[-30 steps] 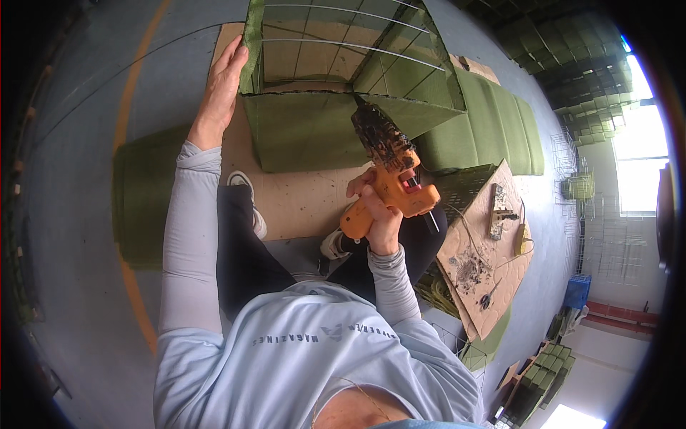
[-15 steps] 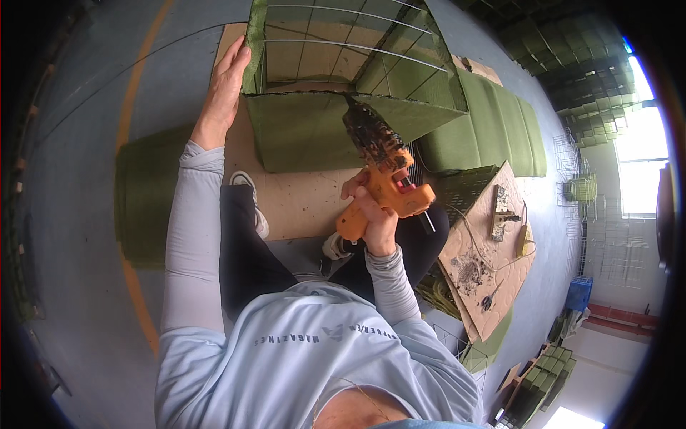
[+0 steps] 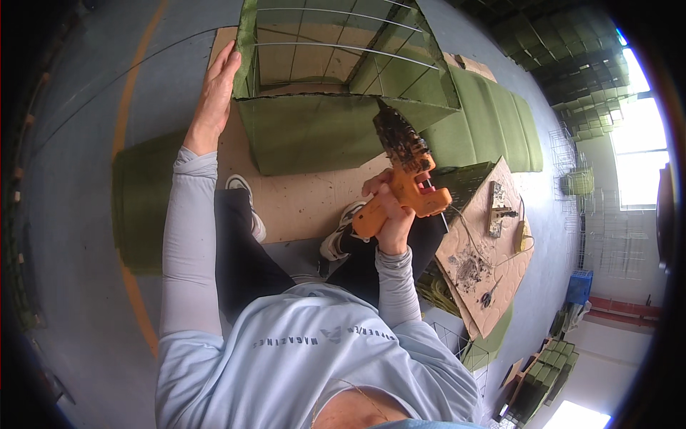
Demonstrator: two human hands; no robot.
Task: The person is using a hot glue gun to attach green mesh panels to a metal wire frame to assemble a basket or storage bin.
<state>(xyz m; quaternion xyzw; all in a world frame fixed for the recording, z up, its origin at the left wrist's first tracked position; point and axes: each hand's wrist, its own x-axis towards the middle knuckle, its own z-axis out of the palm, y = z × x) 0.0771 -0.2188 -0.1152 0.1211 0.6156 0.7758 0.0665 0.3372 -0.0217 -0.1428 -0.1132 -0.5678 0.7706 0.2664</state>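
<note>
My right hand (image 3: 391, 214) is closed round the handle of an orange hot glue gun (image 3: 413, 187). Its front part is crusted with dark residue, and the nozzle points up and left, at the near top edge of a box (image 3: 314, 132). That box is a wire frame covered in green fabric, with an open top crossed by metal wires. Stretched fingers of my left hand (image 3: 212, 100) lie flat along the box's left side; its thumb is hard to make out.
Cardboard (image 3: 300, 207) lies under the box and by my shoes. At right, a cardboard-topped stack (image 3: 479, 243) carries scissors (image 3: 487, 299), a stained block (image 3: 496, 207) and a cord. Folded green fabric (image 3: 493, 121) lies behind it, more green material (image 3: 150, 204) at left.
The glue gun has moved right along the box's near edge with my right hand. The box has shifted slightly left, and my left hand has stayed against its side.
</note>
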